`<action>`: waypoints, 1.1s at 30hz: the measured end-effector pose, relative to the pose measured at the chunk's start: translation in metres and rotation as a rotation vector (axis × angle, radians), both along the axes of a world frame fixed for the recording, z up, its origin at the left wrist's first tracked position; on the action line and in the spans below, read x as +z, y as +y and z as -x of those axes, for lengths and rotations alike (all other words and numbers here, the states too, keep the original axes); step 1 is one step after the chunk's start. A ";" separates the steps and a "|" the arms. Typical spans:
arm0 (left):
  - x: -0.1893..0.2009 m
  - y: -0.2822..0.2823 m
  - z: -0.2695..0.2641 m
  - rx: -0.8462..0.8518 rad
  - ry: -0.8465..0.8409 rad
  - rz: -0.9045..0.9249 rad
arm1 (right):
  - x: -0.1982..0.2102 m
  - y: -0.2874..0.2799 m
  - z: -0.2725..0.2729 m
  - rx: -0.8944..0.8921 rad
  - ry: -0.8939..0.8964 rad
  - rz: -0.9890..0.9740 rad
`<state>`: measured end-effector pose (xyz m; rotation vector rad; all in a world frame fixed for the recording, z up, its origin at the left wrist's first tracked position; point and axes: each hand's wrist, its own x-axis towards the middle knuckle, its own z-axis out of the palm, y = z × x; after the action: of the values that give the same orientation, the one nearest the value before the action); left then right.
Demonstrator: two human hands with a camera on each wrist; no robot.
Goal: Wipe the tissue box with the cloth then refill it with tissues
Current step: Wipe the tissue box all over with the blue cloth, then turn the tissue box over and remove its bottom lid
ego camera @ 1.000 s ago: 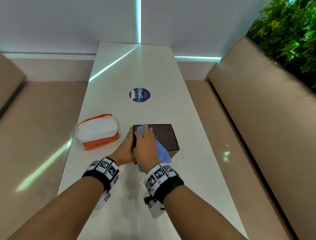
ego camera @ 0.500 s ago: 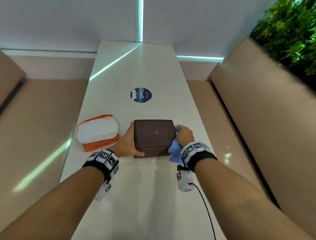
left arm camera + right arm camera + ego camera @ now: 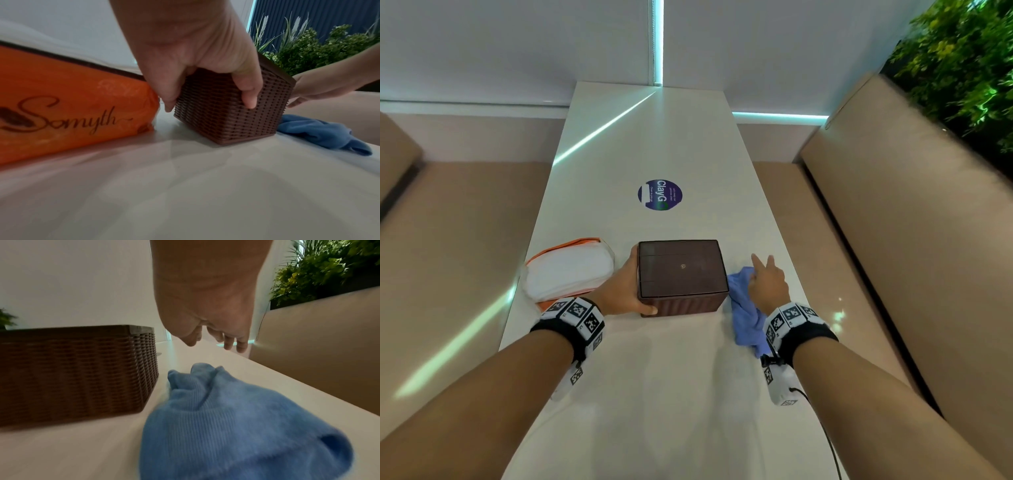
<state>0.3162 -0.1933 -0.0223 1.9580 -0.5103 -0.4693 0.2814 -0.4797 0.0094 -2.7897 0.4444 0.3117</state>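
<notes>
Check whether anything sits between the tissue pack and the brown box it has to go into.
Only the left hand lies between the tissue pack and the tissue box, gripping the box's left side. The box's lid is closed.

I'm looking at the tissue box [image 3: 681, 274], a dark brown woven-pattern box with a smooth flat lid, sitting upright on the white table. The blue cloth [image 3: 746, 315] is lying crumpled just beside its right side. The tissue pack [image 3: 568, 270], orange wrapper with white tissues showing, is lying near its left side.
</notes>
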 end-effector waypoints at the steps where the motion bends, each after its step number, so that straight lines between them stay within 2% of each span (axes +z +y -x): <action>1: -0.002 0.001 -0.001 -0.003 0.003 0.002 | 0.004 0.000 -0.003 -0.029 -0.006 0.000; 4: -0.004 0.001 -0.004 -0.013 -0.001 0.009 | 0.023 0.005 -0.015 -0.106 -0.017 -0.030; 7: -0.005 0.002 -0.005 -0.005 -0.011 0.016 | 0.047 0.025 -0.032 -0.045 -0.028 -0.059; 10: -0.005 0.002 -0.006 0.002 -0.014 0.030 | 0.067 0.054 -0.049 0.145 0.022 -0.098; 14: -0.002 0.001 -0.009 0.009 -0.004 0.019 | 0.077 0.102 -0.056 0.523 0.270 -0.109; 16: -0.001 0.001 -0.012 0.007 -0.022 -0.026 | 0.073 0.121 -0.057 0.634 0.328 -0.001; 19: 0.001 0.000 -0.015 0.010 -0.042 -0.063 | 0.063 0.142 -0.058 0.770 0.307 0.198; 23: -0.001 0.001 -0.016 0.038 -0.045 -0.096 | 0.054 0.156 -0.063 0.810 0.282 0.301; 33: -0.010 0.001 -0.018 0.044 -0.032 -0.102 | 0.063 0.168 -0.063 0.784 0.300 0.364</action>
<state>0.3340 -0.1919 -0.0320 2.0732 -0.4703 -0.4448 0.3440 -0.3114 0.0726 -3.1566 -0.6311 0.8974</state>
